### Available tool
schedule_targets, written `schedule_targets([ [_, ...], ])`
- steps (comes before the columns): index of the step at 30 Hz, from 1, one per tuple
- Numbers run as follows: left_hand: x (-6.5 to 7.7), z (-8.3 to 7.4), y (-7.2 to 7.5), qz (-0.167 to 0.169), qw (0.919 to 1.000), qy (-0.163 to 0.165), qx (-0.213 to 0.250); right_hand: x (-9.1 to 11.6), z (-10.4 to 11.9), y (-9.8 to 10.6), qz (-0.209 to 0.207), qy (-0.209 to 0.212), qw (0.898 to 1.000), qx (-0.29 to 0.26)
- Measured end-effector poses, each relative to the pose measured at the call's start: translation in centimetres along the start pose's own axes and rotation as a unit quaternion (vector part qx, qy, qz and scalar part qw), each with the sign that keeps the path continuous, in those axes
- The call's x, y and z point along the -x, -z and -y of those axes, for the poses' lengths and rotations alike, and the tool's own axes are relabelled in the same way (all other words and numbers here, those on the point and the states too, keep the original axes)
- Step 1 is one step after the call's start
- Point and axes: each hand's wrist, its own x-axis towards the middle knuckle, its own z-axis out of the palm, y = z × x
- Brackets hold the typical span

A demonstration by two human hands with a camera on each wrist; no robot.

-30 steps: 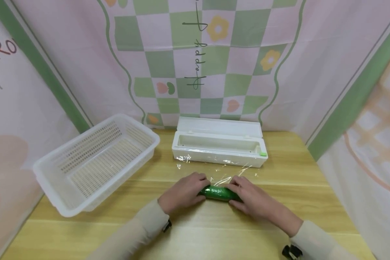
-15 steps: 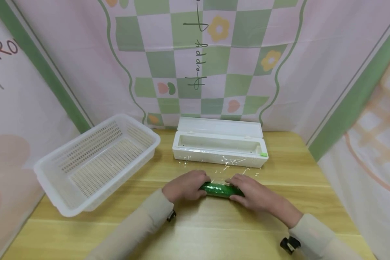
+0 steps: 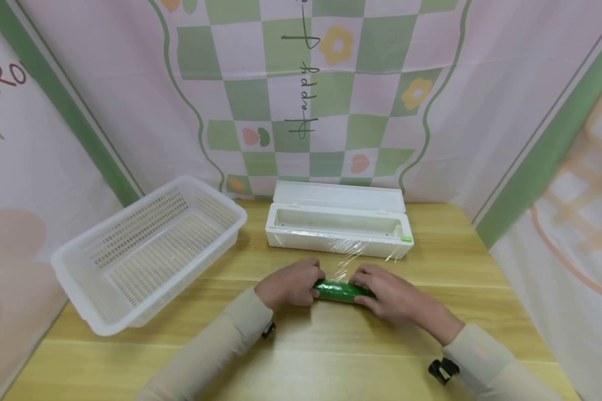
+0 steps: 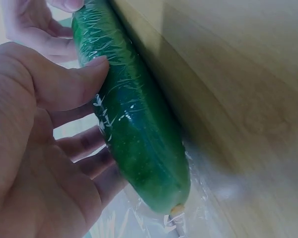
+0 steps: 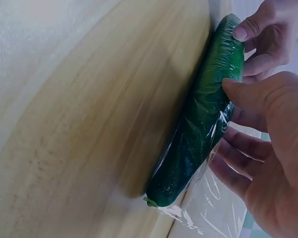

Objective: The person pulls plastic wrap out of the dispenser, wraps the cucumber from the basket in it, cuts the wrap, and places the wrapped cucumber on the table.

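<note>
A green cucumber (image 3: 336, 291) lies crosswise near the middle of the table, wrapped in clear cling film with fine creases. My left hand (image 3: 293, 282) grips its left part, thumb on the near side and fingers on the far side. On the other end, my right hand (image 3: 393, 295) holds it the same way. From the cucumber, a sheet of cling film (image 3: 348, 260) stretches back to a long white dispenser box (image 3: 306, 240). Loose film sticks out past the tip of the cucumber (image 4: 144, 144) in the left wrist view, and beside the cucumber (image 5: 201, 114) in the right wrist view.
The dispenser's lid (image 3: 338, 196) is raised at the back, and a small green piece (image 3: 406, 238) sits at its right end. A white slotted basket (image 3: 75, 278) stands at the left. Behind the wooden table (image 3: 331, 362) hangs a printed cloth (image 3: 371, 133).
The cucumber has moved slightly toward the dispenser, with both hands on it. My left hand has shifted a little right and away from me. The film's span to the box looks shorter.
</note>
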Motion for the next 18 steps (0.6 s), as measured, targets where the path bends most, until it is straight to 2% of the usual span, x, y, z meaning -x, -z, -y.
schedule_targets([
  [10,-0.02,-0.14,-0.08,-0.001,0.9999,0.012,-0.01,0.05,-0.44,0.11,0.0,0.005,1.0,0.005],
  [18,0.22,0.07,-0.18,-0.018,0.999,0.016,-0.036,-0.23,-0.84,0.04,0.011,0.009,1.0,0.016],
])
